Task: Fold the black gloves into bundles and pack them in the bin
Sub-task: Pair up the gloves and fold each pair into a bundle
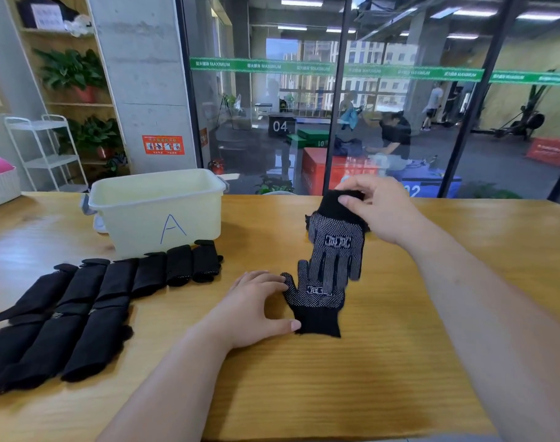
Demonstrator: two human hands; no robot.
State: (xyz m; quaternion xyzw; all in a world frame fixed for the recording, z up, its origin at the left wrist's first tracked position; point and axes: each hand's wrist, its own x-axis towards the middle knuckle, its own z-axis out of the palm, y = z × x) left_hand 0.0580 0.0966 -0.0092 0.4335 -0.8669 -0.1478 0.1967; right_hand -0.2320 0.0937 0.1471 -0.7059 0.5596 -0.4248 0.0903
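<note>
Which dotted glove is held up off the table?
The farther glove, pinched by its cuff in the right hand; the nearer glove lies flat, touched by the left hand.

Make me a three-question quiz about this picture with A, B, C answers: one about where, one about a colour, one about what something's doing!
1. Where are the folded bundles? A) on the table, before the bin B) on the floor C) on the white rack
2. What colour is the bin's letter A? A) red B) blue C) green
3. The glove at the right hand is: A) rolled up B) lying flat C) pinched by its cuff
Answers: 1 A, they lie in rows on the wood; 2 B, its strokes are blue; 3 C, it hangs from that hand.
</note>
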